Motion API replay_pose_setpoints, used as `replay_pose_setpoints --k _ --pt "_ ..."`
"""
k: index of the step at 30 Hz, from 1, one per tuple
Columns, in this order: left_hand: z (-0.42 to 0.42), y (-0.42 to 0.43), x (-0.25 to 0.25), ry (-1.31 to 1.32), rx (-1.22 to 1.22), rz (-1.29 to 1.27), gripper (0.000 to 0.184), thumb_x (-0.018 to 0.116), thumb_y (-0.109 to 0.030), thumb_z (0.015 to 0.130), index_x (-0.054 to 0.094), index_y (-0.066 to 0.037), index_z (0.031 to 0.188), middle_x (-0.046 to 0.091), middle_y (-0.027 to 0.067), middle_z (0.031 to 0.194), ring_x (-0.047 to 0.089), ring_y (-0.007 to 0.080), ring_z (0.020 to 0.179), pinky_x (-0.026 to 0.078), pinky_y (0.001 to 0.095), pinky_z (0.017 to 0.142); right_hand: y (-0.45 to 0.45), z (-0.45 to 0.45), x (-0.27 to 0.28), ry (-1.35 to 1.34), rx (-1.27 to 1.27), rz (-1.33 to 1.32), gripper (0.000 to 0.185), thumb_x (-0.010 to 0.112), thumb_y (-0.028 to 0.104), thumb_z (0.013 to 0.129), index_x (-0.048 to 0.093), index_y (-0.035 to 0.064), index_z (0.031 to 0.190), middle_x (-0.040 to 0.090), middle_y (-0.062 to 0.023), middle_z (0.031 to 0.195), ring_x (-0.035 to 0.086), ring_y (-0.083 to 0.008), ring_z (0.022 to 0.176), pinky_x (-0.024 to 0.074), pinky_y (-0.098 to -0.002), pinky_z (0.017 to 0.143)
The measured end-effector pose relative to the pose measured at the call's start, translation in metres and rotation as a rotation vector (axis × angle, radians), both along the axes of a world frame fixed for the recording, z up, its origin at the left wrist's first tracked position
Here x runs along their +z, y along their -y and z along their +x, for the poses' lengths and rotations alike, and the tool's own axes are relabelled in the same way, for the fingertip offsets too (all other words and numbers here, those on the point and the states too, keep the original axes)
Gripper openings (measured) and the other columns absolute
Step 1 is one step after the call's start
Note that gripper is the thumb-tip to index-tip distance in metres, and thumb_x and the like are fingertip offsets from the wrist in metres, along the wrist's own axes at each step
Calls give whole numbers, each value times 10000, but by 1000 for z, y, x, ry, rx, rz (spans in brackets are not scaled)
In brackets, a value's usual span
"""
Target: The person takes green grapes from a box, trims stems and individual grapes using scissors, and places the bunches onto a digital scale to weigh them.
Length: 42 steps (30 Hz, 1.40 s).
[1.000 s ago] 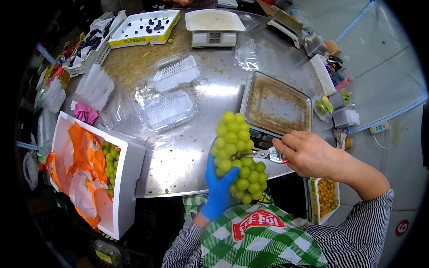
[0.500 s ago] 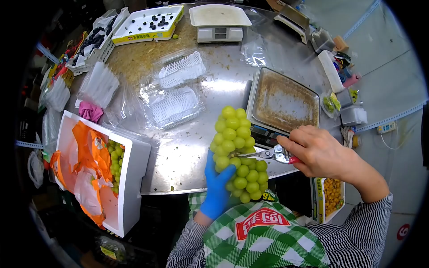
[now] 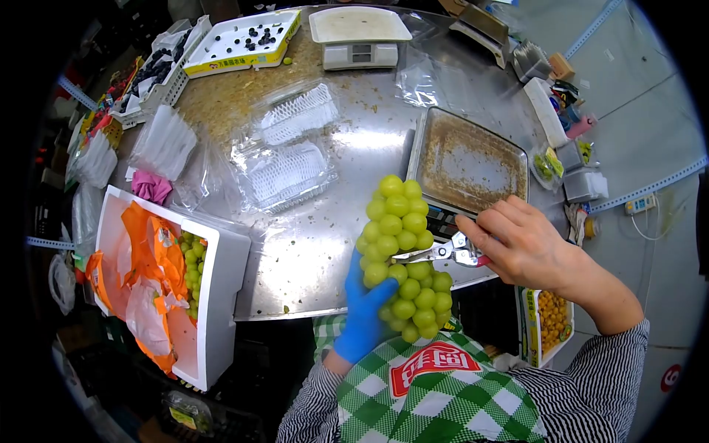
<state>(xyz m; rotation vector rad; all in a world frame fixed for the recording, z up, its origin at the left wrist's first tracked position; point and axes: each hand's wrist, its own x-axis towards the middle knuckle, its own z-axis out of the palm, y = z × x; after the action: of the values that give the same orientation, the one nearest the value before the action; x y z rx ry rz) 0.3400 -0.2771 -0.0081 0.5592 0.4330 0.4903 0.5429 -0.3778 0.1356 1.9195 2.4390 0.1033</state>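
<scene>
A large bunch of green grapes (image 3: pixel 402 258) is upright in front of the apron, held by my left hand (image 3: pixel 363 310) in a blue glove, its thumb across the grapes. My bare right hand (image 3: pixel 517 244) is closed around red-handled scissors (image 3: pixel 464 251). Their metal blades reach in among the grapes near the middle of the bunch; the tips are partly hidden there. Behind the bunch stands a scale with a stained metal tray (image 3: pixel 473 159).
A white foam box (image 3: pixel 221 280) with orange wrapping and grapes is at the left. Lined plastic boxes (image 3: pixel 288 173) lie mid-table. Farther back are a tray of dark berries (image 3: pixel 244 40) and another scale (image 3: pixel 360 37). A box of small yellow fruit (image 3: pixel 552 321) stands lower right.
Over the last half second the grape bunch has shifted slightly right and turned a little. The right hand with the scissors has moved slightly left and up.
</scene>
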Motion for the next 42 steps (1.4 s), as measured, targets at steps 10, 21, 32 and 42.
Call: replay_pose_setpoints --k 10,21,32,42 --pt "-2 12 -2 2 -83 -58 665 631 -149 860 312 -55 1437 474 119 1336 523 230 1211 461 378 1016 15 -1 -11 -25 2 -5 478 653 95 710 598 -72 1154 519 -71 817 552 -226 744 476 -345 686" --pt "-2 7 -8 -41 -12 -86 616 589 -350 906 374 -58 1404 529 134 1294 575 244 1160 488 387 993 72 5 -11 -523 -456 115 603 665 -35 662 561 -18 1255 567 -154 929 584 -304 805 485 -333 726" --pt "-2 -28 9 -124 168 239 683 661 -146 841 363 -24 1443 499 113 1344 527 210 1203 456 346 1000 30 -51 -97 -1473 -617 239 458 621 99 899 445 -1 1310 593 -77 1087 564 -131 911 477 -280 801" --pt "-33 -106 110 -528 303 845 869 814 -107 732 333 16 1445 528 167 1319 578 233 1154 527 345 936 -114 -117 -100 -2068 -305 267 536 605 235 957 342 -12 1354 436 -152 1373 469 -221 1251 432 -348 1005"
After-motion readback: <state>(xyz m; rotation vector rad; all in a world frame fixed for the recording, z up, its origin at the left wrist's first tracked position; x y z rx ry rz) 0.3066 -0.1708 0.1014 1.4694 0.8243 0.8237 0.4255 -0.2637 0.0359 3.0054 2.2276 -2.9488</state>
